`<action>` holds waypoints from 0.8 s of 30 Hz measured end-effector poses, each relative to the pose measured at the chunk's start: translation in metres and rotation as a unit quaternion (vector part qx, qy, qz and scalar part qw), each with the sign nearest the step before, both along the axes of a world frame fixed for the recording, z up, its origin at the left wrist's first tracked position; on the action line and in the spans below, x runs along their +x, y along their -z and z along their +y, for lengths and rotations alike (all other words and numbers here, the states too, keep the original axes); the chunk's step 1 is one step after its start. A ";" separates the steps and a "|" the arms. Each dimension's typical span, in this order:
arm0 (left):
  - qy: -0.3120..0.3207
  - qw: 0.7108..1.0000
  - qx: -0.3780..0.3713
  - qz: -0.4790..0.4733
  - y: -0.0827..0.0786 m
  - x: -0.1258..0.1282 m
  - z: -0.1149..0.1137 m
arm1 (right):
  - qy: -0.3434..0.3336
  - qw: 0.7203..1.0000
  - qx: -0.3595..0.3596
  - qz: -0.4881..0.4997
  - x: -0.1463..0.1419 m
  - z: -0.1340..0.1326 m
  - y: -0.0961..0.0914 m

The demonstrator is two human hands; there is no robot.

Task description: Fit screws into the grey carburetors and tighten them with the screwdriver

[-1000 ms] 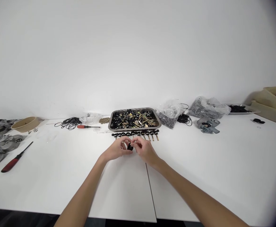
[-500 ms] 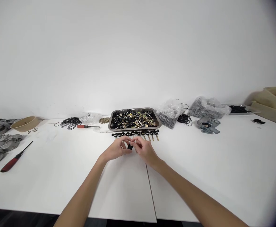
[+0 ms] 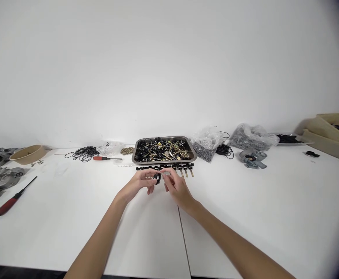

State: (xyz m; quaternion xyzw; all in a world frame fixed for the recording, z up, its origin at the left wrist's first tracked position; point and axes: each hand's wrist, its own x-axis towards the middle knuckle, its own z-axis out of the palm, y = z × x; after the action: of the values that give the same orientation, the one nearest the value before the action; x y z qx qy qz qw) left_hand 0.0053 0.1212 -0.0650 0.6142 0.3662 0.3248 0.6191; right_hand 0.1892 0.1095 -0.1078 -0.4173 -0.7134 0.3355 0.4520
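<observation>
Between the thumb and fingers of my left hand (image 3: pixel 140 181) is a small black round part (image 3: pixel 157 178) with a shiny rim. My right hand (image 3: pixel 175 184) is at the part's right side, its thumb and forefinger bent together close against it. Whatever lies between those right fingertips is too small to make out. Just beyond my hands runs a row of black-headed parts with brass stems (image 3: pixel 186 170), partly hidden by my fingers. Behind the row stands a metal tray (image 3: pixel 195 157) heaped with similar black and brass pieces.
Left of the tray lie small brass pieces (image 3: pixel 127 150), a red screwdriver (image 3: pixel 100 158) and black rings (image 3: pixel 85 154). A larger screwdriver (image 3: pixel 11 203) lies near grey metal housings (image 3: pixel 1 180). To the right are bags of small parts (image 3: pixel 206 149), a grey housing (image 3: pixel 252 158) and a beige bin (image 3: pixel 323 135).
The black part has turned so its shiny rim shows more. My left fingers have shifted their grip around it, and the right fingertips have moved slightly. The view has tilted a little.
</observation>
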 end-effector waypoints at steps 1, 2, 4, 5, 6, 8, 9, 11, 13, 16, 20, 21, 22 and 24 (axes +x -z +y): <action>0.000 1.000 -0.004 -0.001 -0.001 0.000 0.000 | -0.001 1.000 0.000 0.000 0.000 0.000 0.000; -0.002 1.000 -0.006 0.002 -0.001 0.000 0.000 | 0.000 1.000 0.000 0.002 0.000 0.000 0.000; -0.008 1.000 -0.010 0.014 -0.001 0.000 0.001 | 0.002 1.000 0.003 0.006 0.000 0.000 -0.001; -0.012 1.000 -0.010 0.021 -0.001 0.000 0.001 | 0.002 1.000 0.003 0.006 0.000 0.000 -0.001; -0.015 1.000 -0.010 0.026 -0.001 0.000 0.001 | 0.001 1.000 0.004 0.006 0.000 0.000 -0.001; -0.016 0.999 -0.011 0.032 -0.001 0.000 0.000 | -0.002 1.000 0.004 0.002 0.000 0.000 -0.001; -0.016 0.999 -0.012 0.034 -0.001 0.001 0.000 | -0.003 1.000 0.004 -0.001 0.000 0.000 -0.001; -0.012 0.999 -0.011 0.041 -0.001 0.001 -0.001 | -0.003 1.000 0.007 -0.006 0.000 0.000 0.000; -0.004 0.999 -0.008 0.050 -0.002 0.002 -0.002 | -0.003 1.000 0.010 -0.008 0.000 0.001 0.001; 0.006 0.998 -0.006 0.060 -0.003 0.002 -0.003 | -0.003 1.000 0.015 -0.012 0.000 0.001 0.001; 0.007 0.998 -0.011 0.064 -0.002 0.002 -0.002 | -0.007 1.000 0.023 -0.020 0.001 0.001 0.001; 0.008 0.998 -0.012 0.061 -0.001 0.002 -0.002 | -0.006 0.999 0.024 -0.022 0.001 0.001 0.001; 0.010 0.998 -0.013 0.058 -0.001 0.002 -0.001 | -0.005 0.999 0.026 -0.025 0.001 0.001 0.002; 0.018 0.998 -0.017 0.050 0.000 0.001 0.000 | 0.001 0.999 0.027 -0.031 0.001 0.002 0.002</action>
State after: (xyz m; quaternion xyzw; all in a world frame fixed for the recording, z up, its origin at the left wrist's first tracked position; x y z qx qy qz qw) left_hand 0.0066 0.1208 -0.0654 0.6254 0.3915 0.2760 0.6160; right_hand 0.1905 0.1113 -0.1103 -0.4157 -0.7355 0.3024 0.4413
